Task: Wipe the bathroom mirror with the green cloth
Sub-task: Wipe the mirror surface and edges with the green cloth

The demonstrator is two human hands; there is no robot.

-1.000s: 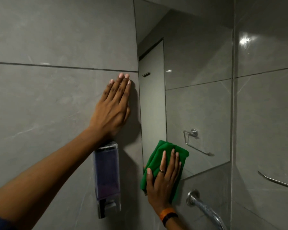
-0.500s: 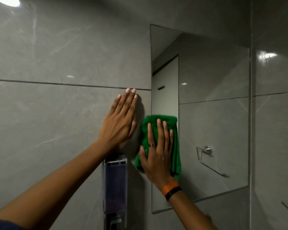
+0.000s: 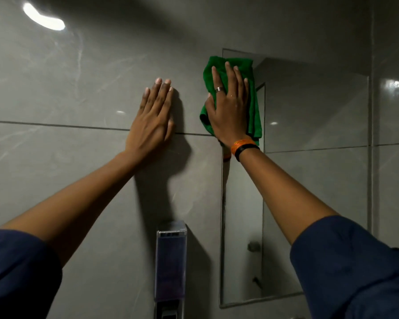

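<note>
The frameless mirror [image 3: 313, 180] hangs on the grey tiled wall, right of centre. A folded green cloth [image 3: 253, 107] lies flat against the mirror's top left corner, overlapping onto the tile. My right hand [image 3: 228, 109] presses on the cloth with fingers spread and pointing up; a ring and an orange and a black wristband show. Flat on the tile to the left of the mirror rests my left hand [image 3: 153, 120], fingers together, holding nothing. Part of the cloth is hidden under my right palm.
A clear soap dispenser [image 3: 170, 265] is fixed to the wall below my left hand, just left of the mirror's edge. Grey glossy tiles [image 3: 55, 169] surround the mirror, with a side wall [image 3: 392, 157] at right. A ceiling light glares on the tile at top left.
My right hand has slid the green cloth up the mirror's left edge, from the bottom left corner to the top left corner. My left hand has stayed flat on the tile.
</note>
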